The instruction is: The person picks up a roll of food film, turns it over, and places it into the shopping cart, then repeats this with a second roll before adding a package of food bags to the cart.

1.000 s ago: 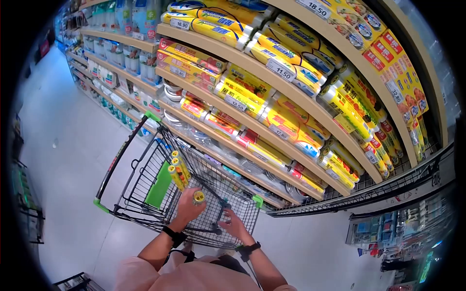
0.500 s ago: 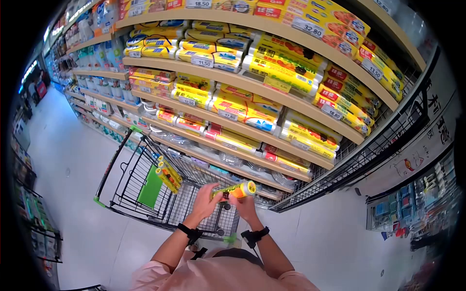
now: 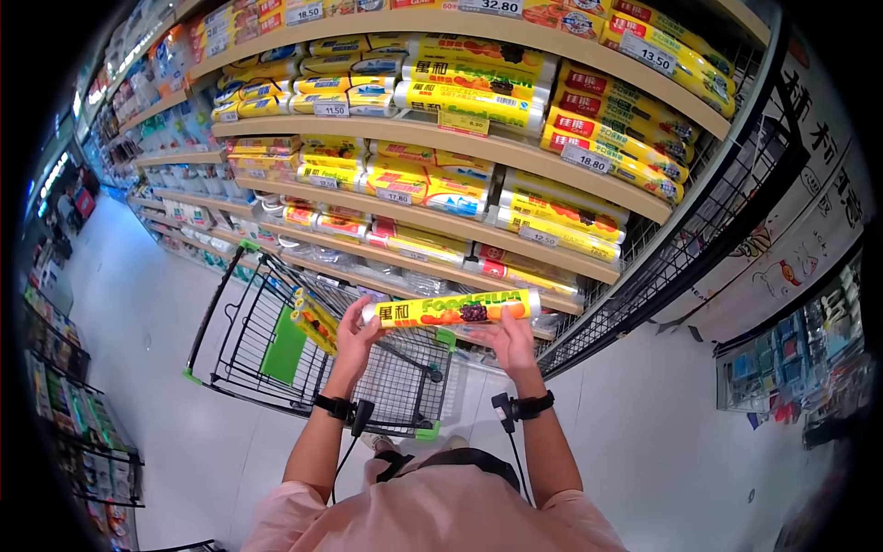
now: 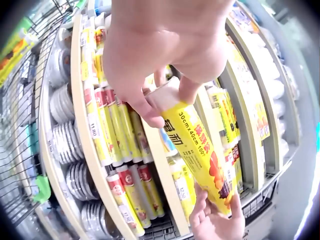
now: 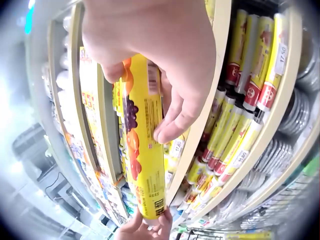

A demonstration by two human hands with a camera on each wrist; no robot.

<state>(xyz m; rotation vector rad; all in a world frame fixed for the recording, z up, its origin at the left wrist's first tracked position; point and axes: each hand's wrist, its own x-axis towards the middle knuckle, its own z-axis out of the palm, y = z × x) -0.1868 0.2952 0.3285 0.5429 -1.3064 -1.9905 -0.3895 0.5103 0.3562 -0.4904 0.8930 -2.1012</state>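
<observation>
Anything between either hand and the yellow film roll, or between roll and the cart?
Nothing visible. The left hand grips one end of the yellow film roll, the right hand the other. Only open air lies between the roll and the cart below.

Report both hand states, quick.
Left hand: grips one end of the long yellow plastic-wrapped film roll.
Right hand: fingers and thumb curled round the roll's other end.

Fig.: film roll (image 3: 451, 309) lies crosswise betw. left hand (image 3: 352, 333) at its left end & right hand (image 3: 511, 345) at its right end, above cart (image 3: 402, 391). Spare rolls (image 3: 315, 322) in cart, left. Shelves (image 3: 515, 152) behind.
</observation>
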